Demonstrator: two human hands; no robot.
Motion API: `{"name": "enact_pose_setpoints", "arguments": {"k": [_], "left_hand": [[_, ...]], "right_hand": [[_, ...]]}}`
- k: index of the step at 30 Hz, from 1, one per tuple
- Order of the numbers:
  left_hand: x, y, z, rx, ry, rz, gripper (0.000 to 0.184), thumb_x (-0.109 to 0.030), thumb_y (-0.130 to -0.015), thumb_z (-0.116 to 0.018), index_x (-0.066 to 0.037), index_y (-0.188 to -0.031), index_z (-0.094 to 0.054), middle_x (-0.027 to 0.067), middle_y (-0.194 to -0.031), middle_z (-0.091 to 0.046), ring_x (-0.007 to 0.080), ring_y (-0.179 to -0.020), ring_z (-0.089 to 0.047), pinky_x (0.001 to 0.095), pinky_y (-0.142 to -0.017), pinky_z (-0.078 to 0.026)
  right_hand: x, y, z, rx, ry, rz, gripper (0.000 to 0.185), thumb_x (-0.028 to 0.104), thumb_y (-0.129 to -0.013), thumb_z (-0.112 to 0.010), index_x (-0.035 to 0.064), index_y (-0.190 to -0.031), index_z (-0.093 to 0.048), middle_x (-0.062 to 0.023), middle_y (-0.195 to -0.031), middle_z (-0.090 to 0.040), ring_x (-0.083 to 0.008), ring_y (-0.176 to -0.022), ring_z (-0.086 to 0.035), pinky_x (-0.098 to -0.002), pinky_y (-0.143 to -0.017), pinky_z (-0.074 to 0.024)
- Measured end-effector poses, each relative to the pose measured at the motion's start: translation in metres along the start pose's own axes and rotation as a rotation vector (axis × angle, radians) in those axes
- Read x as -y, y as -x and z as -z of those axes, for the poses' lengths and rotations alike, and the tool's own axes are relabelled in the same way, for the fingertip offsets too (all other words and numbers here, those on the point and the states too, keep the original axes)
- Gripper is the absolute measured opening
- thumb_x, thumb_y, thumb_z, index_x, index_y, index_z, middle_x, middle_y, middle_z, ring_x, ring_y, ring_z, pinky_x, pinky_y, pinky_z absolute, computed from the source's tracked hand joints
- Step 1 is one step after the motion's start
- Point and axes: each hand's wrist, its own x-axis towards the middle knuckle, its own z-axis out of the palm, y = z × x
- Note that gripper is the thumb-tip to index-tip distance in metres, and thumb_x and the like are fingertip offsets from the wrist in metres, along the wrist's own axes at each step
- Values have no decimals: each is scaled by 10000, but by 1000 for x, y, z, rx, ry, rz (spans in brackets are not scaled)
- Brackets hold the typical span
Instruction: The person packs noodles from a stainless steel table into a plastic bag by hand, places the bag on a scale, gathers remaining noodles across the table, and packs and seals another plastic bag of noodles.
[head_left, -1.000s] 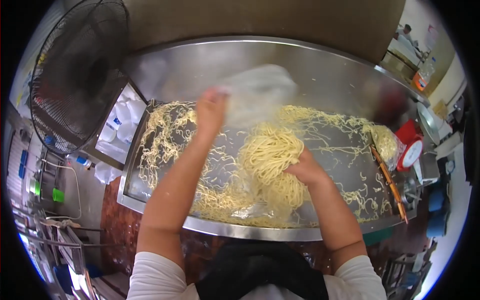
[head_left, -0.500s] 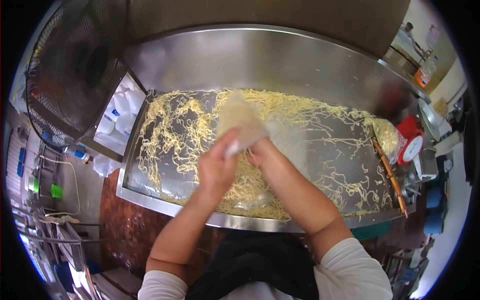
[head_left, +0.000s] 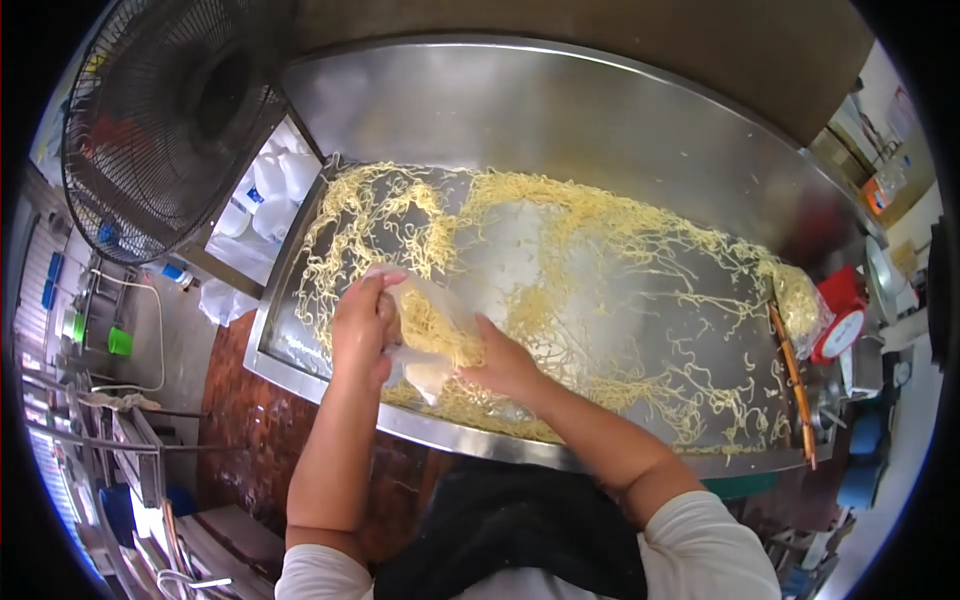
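The far side is closed off by a plain brown surface (head_left: 720, 60), and the right edge is bounded by a pale wall (head_left: 907, 395). Reddish-brown flooring (head_left: 228, 420), marked by glossy patches, is met at left by a grey floor (head_left: 182, 345), with metal-framed furniture (head_left: 138, 448) placed nearby.

1 wide fisheye view, worn on the head, facing forward and steeply down past a black apron (head_left: 510, 540), close above noodles (head_left: 590, 208) in a stainless-steel tray (head_left: 470, 438).
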Motion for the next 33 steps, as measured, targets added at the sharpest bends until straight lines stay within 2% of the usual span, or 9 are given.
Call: {"name": "enact_pose_setpoints", "arguments": {"k": [4,8,11,13,15,17,20,28,33], "left_hand": [[-2,-1,12,52,-252,-141,285,-204,-952,-477,7,-999,-662,-47,-570,-469,44,-480,-368,226,-446,-287],[34,-9,-5,203,-501,-291,266,-180,-956,-512,5,-1067,-668,9,-759,-633,71,-642,-500,243,-581,-417],[24,-15,-14,183,-436,-295,282,-207,-970,-511,3,-1083,-661,18,-766,-634,54,-612,-485,220,-549,-400],[30,-29,10,132,-408,-292,272,-210,-971,-511,-4,-1068,-660,-4,-693,-596,40,-557,-453,207,-495,-364],[26,-22,28,38,-307,-140,263,-213,-972,-504,-10,-1039,-657,-32,-612,-513,34,-497,-393,209,-443,-302],[28,-12,48,-30,-233,-51,259,-217,-974,-493,-14,-1009,-650,-57,-543,-415,35,-443,-332,217,-402,-240],[36,4,69,-102,-143,-1,286,-233,-980,-477,-5,-1025,-644,-60,-509,-378,40,-395,-297,222,-377,-209],[46,20,86,-129,-101,-10,321,-232,-987,-478,43,-1051,-631,-64,-511,-387,33,-397,-289,215,-388,-217],[41,14,85,-63,-181,-48,320,-247,-986,-484,26,-973,-649,-66,-518,-395,30,-440,-310,213,-431,-233]], "right_hand": [[36,-4,54,378,-316,-272,387,282,-777,-683,87,-1109,-651,-154,-843,-695,-301,-767,-666,-412,-700,-515],[89,-23,39,-179,-275,330,201,167,-784,-631,38,-931,-679,-205,-802,-666,-297,-734,-654,-394,-655,-503],[94,-49,41,255,538,306,229,194,-812,-666,48,-987,-691,-147,-857,-692,-262,-795,-664,-391,-738,-507],[107,-45,97,258,332,359,202,160,-801,-662,75,-980,-699,-130,-909,-696,-283,-823,-668,-391,-770,-512],[47,-73,126,-75,-56,255,231,116,-787,-652,95,-1012,-696,-116,-927,-694,-320,-818,-660,-383,-782,-516],[-17,-94,163,-454,395,224,277,108,-808,-605,119,-1079,-660,-127,-1101,-645,-322,-977,-621,-406,-833,-503],[-104,-136,212,-292,833,-44,406,64,-850,-518,145,-1243,-578,-134,-1268,-550,-337,-1071,-587,-425,-902,-477],[-86,-253,158,-188,773,-15,341,80,-833,-521,172,-1142,-632,-135,-1202,-567,-318,-1083,-583,-431,-880,-494],[-71,-212,142,-201,423,38,286,122,-773,-611,130,-1054,-660,-138,-1060,-644,-320,-974,-619,-412,-833,-493]]}}
